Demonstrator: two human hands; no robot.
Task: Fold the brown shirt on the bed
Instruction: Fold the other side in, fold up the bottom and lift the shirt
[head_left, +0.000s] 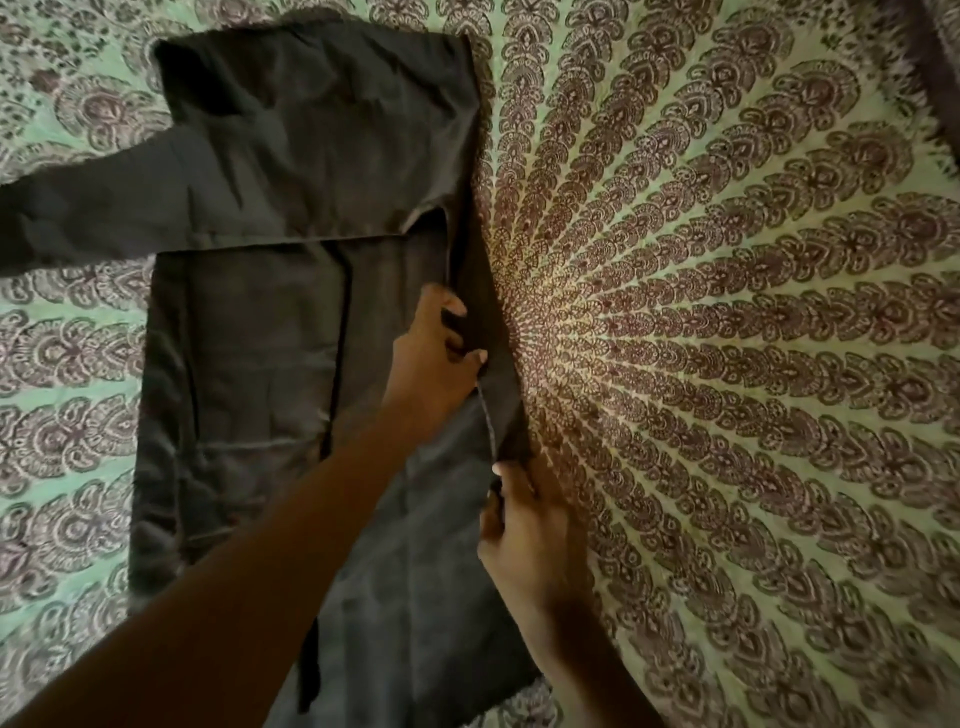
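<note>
On the left half of the bed (727, 312), over a green sheet printed with a brown fan pattern, the brown shirt (270, 332) is laid flat, one sleeve (78, 218) stretched toward the bed's left edge. Along the shirt's right edge a strip of cloth is folded inward. That edge is gripped by the left hand (436, 353), fingers curled round the fold, forearm crossing over the shirt's lower part. Nearer the camera, the same edge is pinched by the right hand (524, 540), its fingers closed on the seam.
</note>
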